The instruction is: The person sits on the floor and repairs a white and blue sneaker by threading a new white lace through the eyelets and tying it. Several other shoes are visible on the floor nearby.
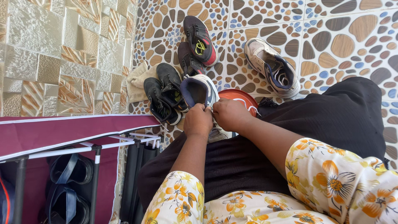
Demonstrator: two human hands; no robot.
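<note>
Both hands [215, 118] on grey-white sneaker [198, 91] (navy-lined)

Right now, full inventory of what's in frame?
sneaker in hands: 1, white and navy, held over the lap by both hands
black shoes: 2, black, on floor by the wall
dark sneakers: 2, dark with red trim, on floor further out
grey sneaker: 1, grey-white and navy, on floor to the right
cloth: 1, beige, against the wall
round lid or dish: 1, red, behind the hands
shoe rack: 1, maroon cover, lower left, dark sandals inside
left hand: on the held sneaker
right hand: on the held sneaker
</note>
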